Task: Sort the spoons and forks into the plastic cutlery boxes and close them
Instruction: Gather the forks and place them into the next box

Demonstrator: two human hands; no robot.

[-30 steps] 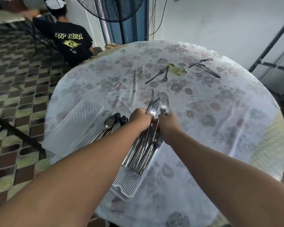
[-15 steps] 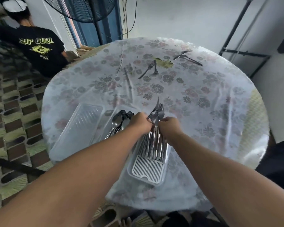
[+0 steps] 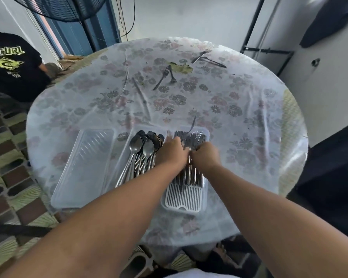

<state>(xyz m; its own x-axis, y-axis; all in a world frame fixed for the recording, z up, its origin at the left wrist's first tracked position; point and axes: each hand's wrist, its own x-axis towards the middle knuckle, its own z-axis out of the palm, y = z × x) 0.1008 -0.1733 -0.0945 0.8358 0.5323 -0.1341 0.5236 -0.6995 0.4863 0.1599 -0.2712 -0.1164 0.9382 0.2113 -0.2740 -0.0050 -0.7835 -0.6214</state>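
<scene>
A bundle of forks (image 3: pixel 190 137) lies in the right plastic cutlery box (image 3: pixel 184 201), which has a slatted white insert. My left hand (image 3: pixel 174 151) and my right hand (image 3: pixel 204 155) both grip the fork bundle near its middle, side by side. One fork sticks up out of the pile. Several spoons (image 3: pixel 143 149) lie in the middle box (image 3: pixel 121 157) just left of my left hand. A clear plastic lid (image 3: pixel 84 167) lies further left. Loose forks (image 3: pixel 165 77) and more cutlery (image 3: pixel 207 60) lie on the far part of the table.
The round table (image 3: pixel 249 117) carries a floral plastic cloth. A person in a black shirt (image 3: pixel 10 65) sits at the far left. A standing fan (image 3: pixel 68 9) is behind the table, a dark stand (image 3: pixel 269 51) at the right. Tiled floor lies to the left.
The fork bundle has come down flat into the right box, and the box now lies straight. Both hands keep their hold. The camera view has swung right.
</scene>
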